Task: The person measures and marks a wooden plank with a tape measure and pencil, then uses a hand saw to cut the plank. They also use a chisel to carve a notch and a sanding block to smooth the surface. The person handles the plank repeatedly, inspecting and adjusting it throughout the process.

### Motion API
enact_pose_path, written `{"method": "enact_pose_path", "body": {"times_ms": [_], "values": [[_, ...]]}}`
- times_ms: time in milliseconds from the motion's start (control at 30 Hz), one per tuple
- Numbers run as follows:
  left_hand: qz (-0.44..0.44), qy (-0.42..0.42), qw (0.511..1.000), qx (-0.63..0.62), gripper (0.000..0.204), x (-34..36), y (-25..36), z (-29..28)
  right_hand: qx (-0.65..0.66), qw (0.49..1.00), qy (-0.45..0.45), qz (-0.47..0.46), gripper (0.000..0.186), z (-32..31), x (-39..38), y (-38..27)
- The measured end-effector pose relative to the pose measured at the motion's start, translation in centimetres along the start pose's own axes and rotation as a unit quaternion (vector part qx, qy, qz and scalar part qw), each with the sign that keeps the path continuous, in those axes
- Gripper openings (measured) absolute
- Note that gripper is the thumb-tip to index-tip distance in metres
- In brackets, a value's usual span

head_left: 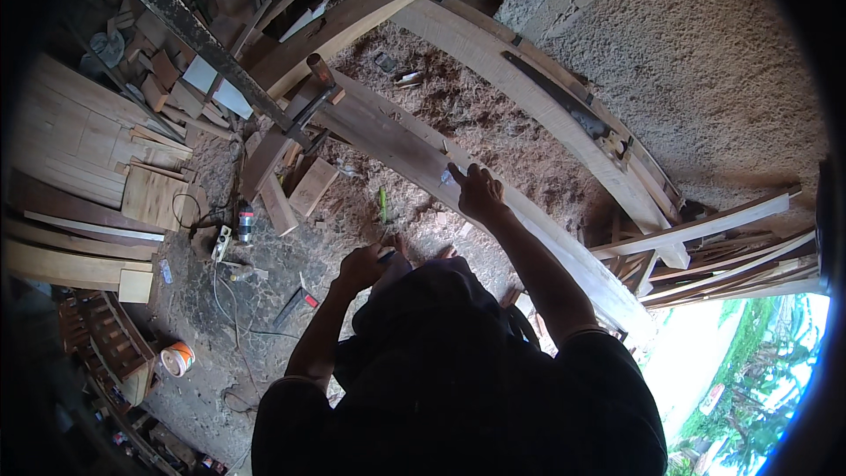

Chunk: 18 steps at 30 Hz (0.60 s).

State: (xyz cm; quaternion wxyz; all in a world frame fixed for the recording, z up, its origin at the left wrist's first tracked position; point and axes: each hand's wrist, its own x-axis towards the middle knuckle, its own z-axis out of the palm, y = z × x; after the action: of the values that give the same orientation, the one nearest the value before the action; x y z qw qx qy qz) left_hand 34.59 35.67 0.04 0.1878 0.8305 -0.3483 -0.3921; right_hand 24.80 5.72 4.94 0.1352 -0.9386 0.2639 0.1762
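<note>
The person's two hands at a long board, seen from above; clock directions are read from the right hand unless noted. The board (pixel 379 130) lies directly under the right hand (pixel 481 195), its long axis running from ten o'clock, toward the bar clamp (pixel 210 50), to between four and five o'clock, below the right forearm. The right hand is clearly the nearer one: it rests on the board, index finger stretched toward ten o'clock, roughly along that axis, with a small pale patch just beside the fingertip. Whether its remaining fingers close on anything cannot be told. The left hand (pixel 359 268) lies at eight o'clock, apart from the board on its near side; its fingers are curled beside a small dark object, and whether they are clamped on it cannot be told. A slim green object (pixel 382 204) lies between twelve and one o'clock of the left hand. At one o'clock, beyond the board, a handsaw (pixel 557 99) lies along a pale plank (pixel 493 55).
</note>
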Motion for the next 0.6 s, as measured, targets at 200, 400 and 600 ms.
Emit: {"method": "enact_pose_path", "body": {"times_ms": [200, 400, 600], "values": [[0.023, -0.019, 1.0, -0.002, 0.046, 0.2, 0.6, 0.1, -0.032, 0.996, -0.088, 0.01, 0.067, -0.2, 0.4, 0.0], [0.004, -0.014, 1.0, 0.017, 0.048, -0.4, 1.0, 0.0, -0.008, 1.0, -0.007, -0.015, 0.064, 0.2, 1.1, 0.5], [-0.01, -0.026, 0.999, 0.021, 0.045, -0.8, 0.8, 0.2, -0.044, 0.997, -0.043, -0.055, 0.071, -0.2, 2.0, 1.5]]}}
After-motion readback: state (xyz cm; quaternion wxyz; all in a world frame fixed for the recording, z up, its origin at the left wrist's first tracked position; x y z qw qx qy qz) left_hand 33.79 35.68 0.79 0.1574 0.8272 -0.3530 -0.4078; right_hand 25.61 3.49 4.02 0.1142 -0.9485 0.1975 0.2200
